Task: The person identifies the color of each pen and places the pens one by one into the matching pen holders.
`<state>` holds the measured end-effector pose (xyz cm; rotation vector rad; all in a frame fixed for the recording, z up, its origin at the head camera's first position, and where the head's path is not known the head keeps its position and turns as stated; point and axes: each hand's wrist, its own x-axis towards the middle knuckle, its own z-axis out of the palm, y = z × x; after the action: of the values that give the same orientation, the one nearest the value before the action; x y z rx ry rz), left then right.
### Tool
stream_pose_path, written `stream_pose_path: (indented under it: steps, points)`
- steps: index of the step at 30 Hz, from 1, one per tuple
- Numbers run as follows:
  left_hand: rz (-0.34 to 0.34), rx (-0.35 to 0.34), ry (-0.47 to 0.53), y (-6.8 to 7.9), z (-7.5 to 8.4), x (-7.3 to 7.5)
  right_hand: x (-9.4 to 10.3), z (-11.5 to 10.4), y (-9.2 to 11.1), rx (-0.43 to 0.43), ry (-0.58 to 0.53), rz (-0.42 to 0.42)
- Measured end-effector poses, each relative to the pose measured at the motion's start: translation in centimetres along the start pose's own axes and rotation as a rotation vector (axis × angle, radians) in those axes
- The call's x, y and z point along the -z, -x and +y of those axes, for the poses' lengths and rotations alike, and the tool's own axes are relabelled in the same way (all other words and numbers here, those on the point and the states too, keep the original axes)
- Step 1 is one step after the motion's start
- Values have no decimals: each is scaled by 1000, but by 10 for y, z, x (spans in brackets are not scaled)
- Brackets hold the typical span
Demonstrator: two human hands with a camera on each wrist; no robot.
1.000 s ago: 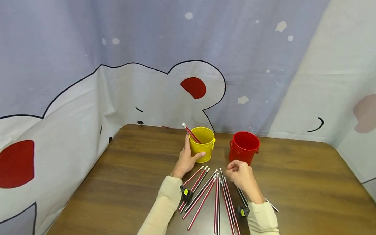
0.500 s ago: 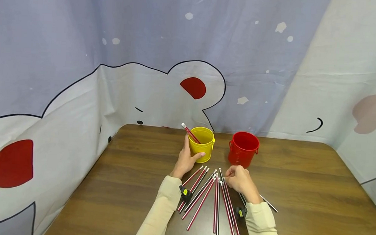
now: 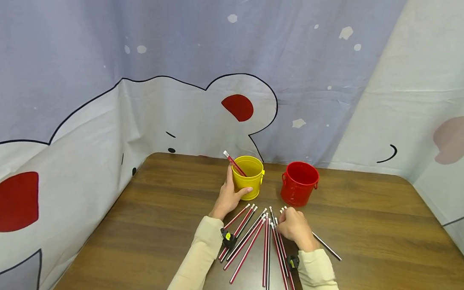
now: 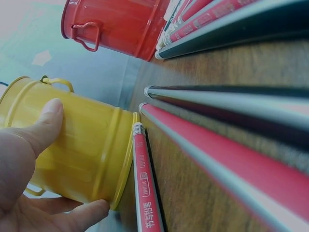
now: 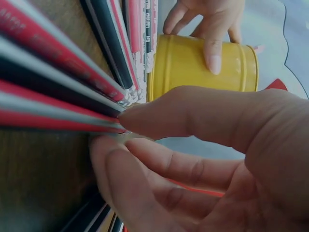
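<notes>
Your right hand has shifted toward you, in front and right of the yellow bucket; its fingers curl at a red-and-silver pencil there; I can't tell if they grip it. Pinch that one alone while your left hand holds the bucket steady, wrapped around it.

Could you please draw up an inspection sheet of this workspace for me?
Surface: brown wood-grain table.
Job's things: long striped pencils, red or black with white ends, are fanned out in front of a glossy round yellow bucket and a glossy round red bucket; at least one red striped pencil leans inside the yellow bucket.
Clutter: nothing seen.
Hands: left hand grips the yellow bucket; right hand is curled at the pencils' ends, a pinch cannot be confirmed.
Cables: nothing seen.
Surroundings: blue-grey and white cloth backdrop with cartoon print.
</notes>
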<state>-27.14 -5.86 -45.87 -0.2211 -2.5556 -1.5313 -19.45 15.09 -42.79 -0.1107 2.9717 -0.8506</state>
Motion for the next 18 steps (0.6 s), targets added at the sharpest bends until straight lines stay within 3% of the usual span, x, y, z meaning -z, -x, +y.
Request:
stream_pose_path:
  steps: [12,18]
  points:
    - [-3,8,-7,-1,-4,-1,-4,-5,5,-66,30,-19]
    - [-5,4,8,-2,-3,-1,-5,-8,6,-48,61,-11]
